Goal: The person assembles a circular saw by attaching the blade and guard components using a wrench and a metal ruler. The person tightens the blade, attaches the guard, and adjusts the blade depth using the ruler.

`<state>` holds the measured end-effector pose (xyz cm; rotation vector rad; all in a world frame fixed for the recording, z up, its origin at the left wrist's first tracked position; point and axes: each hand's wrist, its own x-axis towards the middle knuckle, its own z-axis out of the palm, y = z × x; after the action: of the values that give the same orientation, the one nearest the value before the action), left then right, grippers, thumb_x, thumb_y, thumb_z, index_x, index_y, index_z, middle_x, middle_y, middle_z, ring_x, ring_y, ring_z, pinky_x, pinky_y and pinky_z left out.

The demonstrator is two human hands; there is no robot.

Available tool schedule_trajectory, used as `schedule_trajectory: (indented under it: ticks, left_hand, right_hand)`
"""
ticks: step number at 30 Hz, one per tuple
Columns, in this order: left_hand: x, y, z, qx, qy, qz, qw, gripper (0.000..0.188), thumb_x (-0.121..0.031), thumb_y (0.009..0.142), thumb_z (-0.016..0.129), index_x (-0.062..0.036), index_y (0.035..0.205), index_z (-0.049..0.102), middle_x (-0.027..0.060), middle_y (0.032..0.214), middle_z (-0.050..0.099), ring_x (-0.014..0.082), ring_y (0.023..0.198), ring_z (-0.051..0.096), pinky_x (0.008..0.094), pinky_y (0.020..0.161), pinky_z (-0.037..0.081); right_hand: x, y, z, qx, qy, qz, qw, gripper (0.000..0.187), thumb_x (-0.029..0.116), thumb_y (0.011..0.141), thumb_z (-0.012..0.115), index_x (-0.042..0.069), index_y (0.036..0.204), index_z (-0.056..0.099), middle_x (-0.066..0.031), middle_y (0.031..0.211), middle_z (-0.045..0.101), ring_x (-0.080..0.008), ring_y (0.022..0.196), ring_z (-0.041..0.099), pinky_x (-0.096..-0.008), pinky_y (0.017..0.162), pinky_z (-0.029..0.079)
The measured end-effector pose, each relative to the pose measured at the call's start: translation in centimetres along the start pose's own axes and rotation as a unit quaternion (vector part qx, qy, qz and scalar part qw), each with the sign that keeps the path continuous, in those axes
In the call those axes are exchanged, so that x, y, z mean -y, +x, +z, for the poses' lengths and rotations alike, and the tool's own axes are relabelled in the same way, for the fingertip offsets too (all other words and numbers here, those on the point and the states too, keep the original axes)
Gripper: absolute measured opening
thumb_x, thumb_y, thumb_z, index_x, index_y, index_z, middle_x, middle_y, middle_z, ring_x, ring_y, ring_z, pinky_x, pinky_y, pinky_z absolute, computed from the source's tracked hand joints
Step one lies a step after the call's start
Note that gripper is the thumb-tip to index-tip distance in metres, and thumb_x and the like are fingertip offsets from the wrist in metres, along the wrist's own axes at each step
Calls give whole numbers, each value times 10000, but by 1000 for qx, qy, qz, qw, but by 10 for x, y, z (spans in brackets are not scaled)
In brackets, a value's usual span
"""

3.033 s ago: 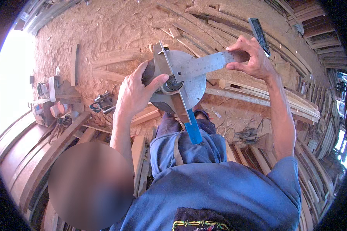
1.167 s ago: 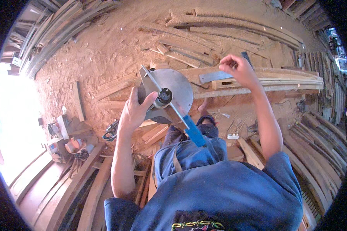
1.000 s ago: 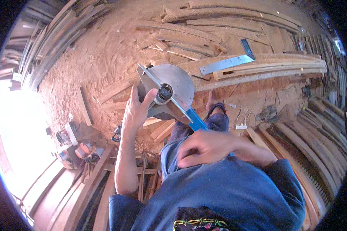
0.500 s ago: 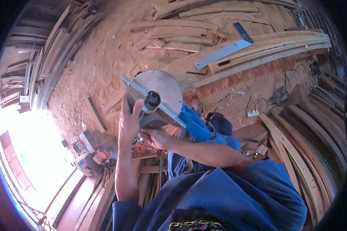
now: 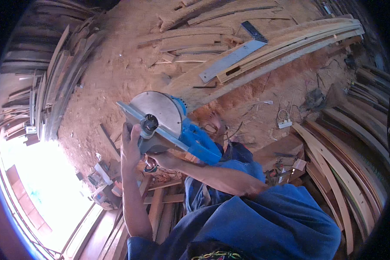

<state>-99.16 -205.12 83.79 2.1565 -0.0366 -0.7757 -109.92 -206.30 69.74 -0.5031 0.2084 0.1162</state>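
Observation:
A circular saw (image 5: 158,110) with a round silver guard, a flat base plate and a blue handle is held up in front of me. Its blue handle end lies at my lap. My left hand (image 5: 131,141) wraps the near left side of the saw by the base plate, the thumb beside a dark round hub. Below the base plate, my right hand (image 5: 159,159) has its fingers closed around something small and partly metallic that I cannot make out. The saw covers part of both hands.
A steel try square (image 5: 232,56) and a dark L-shaped hex key (image 5: 205,86) lie on long planks (image 5: 281,58) ahead. A white power strip (image 5: 284,124) with cords sits right on the sawdust floor. Curved boards (image 5: 333,173) stack at right; timber (image 5: 65,73) leans at left.
The saw and both hands have shifted left and slightly down in view, and the saw has turned a little. My left hand keeps its hold. The surroundings have shifted as the view moved.

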Motion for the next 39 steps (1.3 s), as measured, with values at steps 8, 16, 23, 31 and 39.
schedule_trajectory:
  ticks: [8, 16, 23, 31, 39]
  left_hand:
    - [-2, -1, 5, -40, 21, 60, 997, 600, -552, 1016, 577, 10, 1223, 547, 101, 1082, 601, 195, 1020, 534, 352, 949, 452]
    - [-16, -9, 6, -25, 42, 70, 996, 628, -550, 1020, 575, 20, 1284, 561, 134, 1158, 630, 197, 1088, 563, 347, 997, 447]
    - [-12, -3, 8, -41, 38, 77, 995, 618, -546, 1023, 571, 17, 1279, 570, 130, 1153, 638, 195, 1082, 570, 343, 1006, 442]
    - [-18, -15, 9, -30, 28, 65, 997, 635, -584, 1012, 574, 3, 1255, 568, 112, 1169, 621, 210, 1080, 567, 339, 1020, 430]
    - [5, -15, 20, -98, -21, -7, 995, 896, -637, 966, 604, 61, 1494, 417, 208, 1447, 547, 279, 1349, 515, 375, 1146, 367]
  right_hand:
    - [10, 2, 5, 5, -21, -25, 999, 250, 213, 1075, 559, 92, 857, 568, 20, 706, 505, -83, 610, 439, -271, 552, 371]
    - [14, 6, 5, 16, -37, -32, 999, 257, 198, 1078, 552, 87, 847, 534, 22, 683, 474, -81, 575, 401, -270, 519, 342]
    - [-2, -23, -22, 30, -34, -45, 998, 249, 281, 1079, 576, 79, 933, 580, 13, 793, 537, -83, 686, 494, -265, 629, 437]
    - [138, -219, -204, -180, -418, 218, 863, 319, 367, 1014, 661, 71, 1127, 703, -38, 926, 738, -143, 833, 695, -329, 739, 540]
    - [204, -76, -192, -288, -712, -152, 623, 267, 236, 980, 606, 136, 1218, 676, -182, 876, 714, -338, 795, 721, -462, 652, 557]
